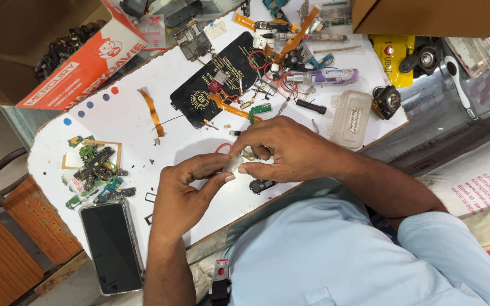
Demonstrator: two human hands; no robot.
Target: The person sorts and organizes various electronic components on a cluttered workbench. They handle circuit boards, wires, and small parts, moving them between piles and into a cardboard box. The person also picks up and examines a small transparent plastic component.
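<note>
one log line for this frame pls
left hand: pinching small clear piece | right hand: pinching same piece | phone: flat, left of hands | table: parts scattered

left hand (185,190), right hand (287,150), fingers pinched together

Small pale translucent piece (234,164) (details unclear) pinched between fingertips, above white tabletop.
</note>
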